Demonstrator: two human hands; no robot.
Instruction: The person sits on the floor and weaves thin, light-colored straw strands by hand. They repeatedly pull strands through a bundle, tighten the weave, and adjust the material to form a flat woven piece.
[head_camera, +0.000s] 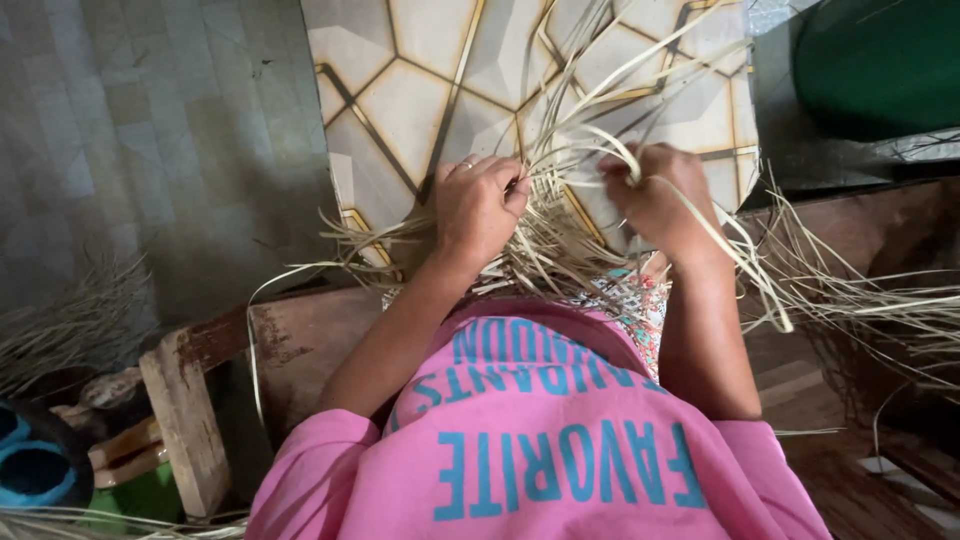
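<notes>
Currently your left hand (478, 205) lies knuckles-up on a bundle of pale dried straw strips (560, 225), fingers curled down into the strands and the fingertips pressed against them near the middle of the bundle; a ring sits on one finger. Your right hand (655, 195) is closed in a loose fist, pinching several strips at its upper edge, with one long strip looping out of the grip and trailing down past the wrist. The two hands are near each other, with strands between them.

The bundle rests over your lap and fans outward across a patterned floor mat (420, 90), cream panels with dark and gold lines. More loose strips (870, 300) spill to the right over a wooden bench edge (300, 335), which runs beneath your forearms. A pink shirt with blue print (540, 440) fills the lower centre. At the lower left corner sit blue sandals (30, 465) and a green object, only partly visible. A dark green container (880, 60) occupies the upper right corner. Another heap of dry fibre (70, 320) lies at the left edge.
</notes>
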